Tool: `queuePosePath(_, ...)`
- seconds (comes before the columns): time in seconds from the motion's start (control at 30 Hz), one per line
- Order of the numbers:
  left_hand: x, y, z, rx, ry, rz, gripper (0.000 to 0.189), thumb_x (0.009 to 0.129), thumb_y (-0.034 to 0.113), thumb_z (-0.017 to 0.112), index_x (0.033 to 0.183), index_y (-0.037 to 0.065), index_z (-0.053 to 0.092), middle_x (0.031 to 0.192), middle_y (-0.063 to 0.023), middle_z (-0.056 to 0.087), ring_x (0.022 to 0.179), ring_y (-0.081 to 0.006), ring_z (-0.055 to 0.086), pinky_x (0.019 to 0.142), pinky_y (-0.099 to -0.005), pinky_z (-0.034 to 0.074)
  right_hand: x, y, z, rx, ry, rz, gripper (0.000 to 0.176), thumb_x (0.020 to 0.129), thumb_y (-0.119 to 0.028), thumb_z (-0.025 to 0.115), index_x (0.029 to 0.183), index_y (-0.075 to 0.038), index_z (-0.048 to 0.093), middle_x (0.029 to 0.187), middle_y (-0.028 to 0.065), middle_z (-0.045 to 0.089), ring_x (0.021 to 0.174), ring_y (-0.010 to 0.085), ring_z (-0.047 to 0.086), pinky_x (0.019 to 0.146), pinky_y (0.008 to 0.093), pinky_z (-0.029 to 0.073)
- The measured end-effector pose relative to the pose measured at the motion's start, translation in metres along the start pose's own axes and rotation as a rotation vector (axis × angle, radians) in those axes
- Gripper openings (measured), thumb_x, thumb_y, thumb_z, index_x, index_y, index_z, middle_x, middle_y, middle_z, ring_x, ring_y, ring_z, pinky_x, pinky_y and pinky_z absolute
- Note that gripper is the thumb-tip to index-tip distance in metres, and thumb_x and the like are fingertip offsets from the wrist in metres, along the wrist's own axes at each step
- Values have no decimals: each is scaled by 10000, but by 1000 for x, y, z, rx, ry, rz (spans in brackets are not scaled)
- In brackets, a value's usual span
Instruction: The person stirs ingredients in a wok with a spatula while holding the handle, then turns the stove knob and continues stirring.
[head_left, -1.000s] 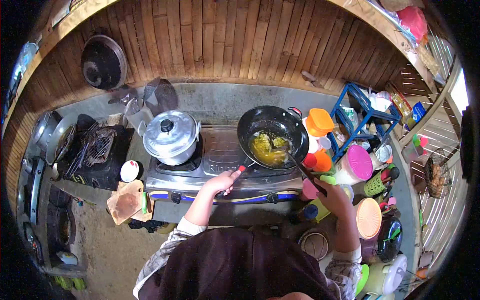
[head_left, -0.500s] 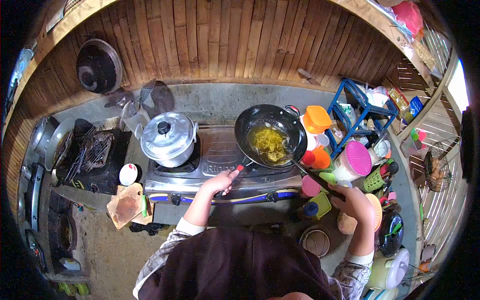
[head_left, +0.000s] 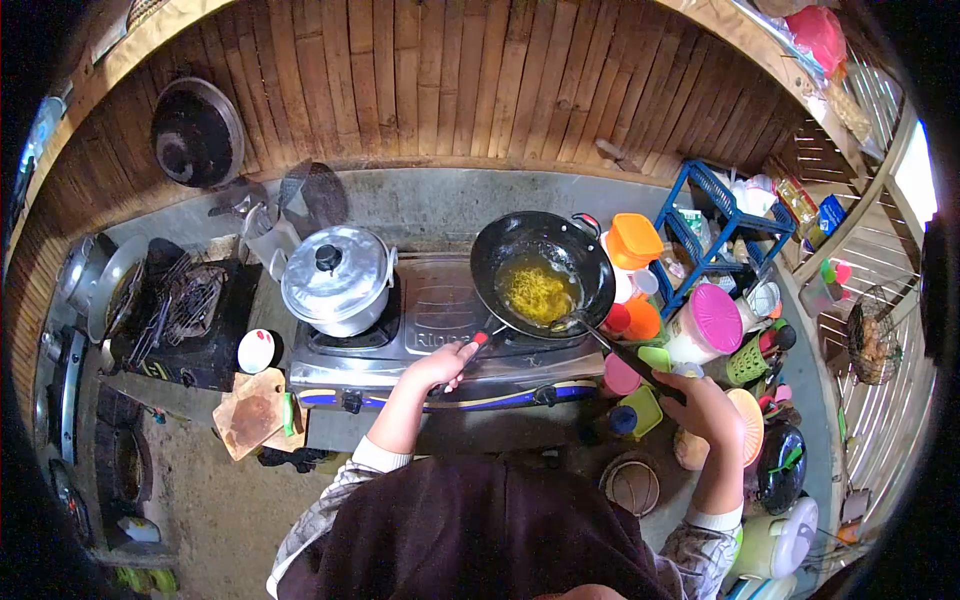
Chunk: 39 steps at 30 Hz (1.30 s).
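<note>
A black wok (head_left: 510, 245) sits on the right burner of the steel gas stove (head_left: 440, 270), with yellow food (head_left: 538, 290) in oil at its bottom. My left hand (head_left: 443, 366) is closed round the wok's handle (head_left: 478, 344), in front of the stove. Closed on the dark handle of a spatula (head_left: 625, 352), my right hand (head_left: 704, 408) is to the right of the wok. The spatula's metal end lies inside the wok, at the lower right edge of the food. A lidded silver pot (head_left: 337, 275) stands on the left burner.
Right of the wok are an orange container (head_left: 635, 240), a pink-lidded tub (head_left: 715, 318) and a blue rack (head_left: 712, 190). Cutting boards (head_left: 250, 412) lie left of the stove's front, beyond them a black grill stove (head_left: 190, 320). A wooden wall stands behind.
The yellow food is now gathered in one patch, with no separate clump by the spatula. The spatula's end and my right hand have shifted slightly. My left hand keeps its hold.
</note>
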<state>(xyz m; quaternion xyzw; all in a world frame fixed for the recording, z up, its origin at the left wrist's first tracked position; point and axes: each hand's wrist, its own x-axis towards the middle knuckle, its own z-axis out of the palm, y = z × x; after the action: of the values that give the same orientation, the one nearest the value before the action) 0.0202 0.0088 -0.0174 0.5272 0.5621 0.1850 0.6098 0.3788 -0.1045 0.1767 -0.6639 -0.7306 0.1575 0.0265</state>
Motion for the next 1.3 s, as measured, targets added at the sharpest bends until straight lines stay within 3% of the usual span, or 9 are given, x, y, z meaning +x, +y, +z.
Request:
queuePosePath(0.27,-1,2,0,-14,-13,-7,448,950,410,370,1107,-7,407,579,-7,436,411,-95,413,354,-244,363,19,-1,13,64,-36,-38,422,756,-150,627,1174,-123,569,1078,189,595,961,361,571,854,395,438)
queuePosePath(0.47,-9,9,1,-30,-7,-11,463,948,406,379,1146,-13,393,580,-7,433,411,-93,414,351,-245,367,36,-10,29,61,16,-99,432,786,-195,612,1207,-132,541,979,196,622,903,368,588,795,411,458)
queuePosePath(0.53,-7,7,0,-46,-8,-21,465,947,405,383,1150,-12,394,581,-7,434,411,-93,415,351,-244,367,49,-1,49,148,174,-322,423,804,-236,601,1212,-156,526,880,199,629,831,405,590,747,455,473)
queuePosePath(0.77,-8,7,0,-33,-13,4,489,940,414,399,1137,-34,408,562,-6,427,411,-94,417,351,-249,365,89,-20,77,209,-29,-131,478,802,-209,595,1263,-168,477,936,198,625,877,383,597,803,445,469)
queuePosePath(0.87,-4,4,0,-34,2,-10,502,937,421,403,1141,-37,407,556,-11,432,408,-96,415,354,-251,363,108,-24,91,92,58,-95,478,807,-200,586,1269,-165,470,924,224,616,869,400,592,794,458,468)
queuePosePath(0.93,-7,8,0,-38,2,-18,504,936,423,404,1148,-34,404,558,-15,437,407,-96,414,352,-249,361,123,-19,103,108,196,-191,456,822,-221,573,1265,-165,477,889,237,615,829,410,595,762,472,471)
queuePosePath(1.07,-7,7,0,-66,-3,-6,508,934,424,409,1169,-26,395,561,-19,443,406,-96,412,347,-244,352,135,-22,102,154,218,-190,435,835,-234,563,1256,-159,487,925,237,613,853,400,596,764,469,470)
queuePosePath(1.13,-9,9,-1,-48,-8,-1,523,938,413,401,1184,-48,381,579,-30,449,422,-109,433,356,-259,368,135,-31,94,100,148,-66,436,833,-221,568,1255,-148,486,941,230,616,866,390,600,780,468,469)
queuePosePath(1.3,-6,6,-2,-29,-20,-9,536,943,397,393,1214,-65,358,592,-41,458,431,-122,454,356,-271,376,124,-24,89,119,179,-111,413,823,-182,578,1227,-134,512,979,225,610,905,387,588,804,448,467)
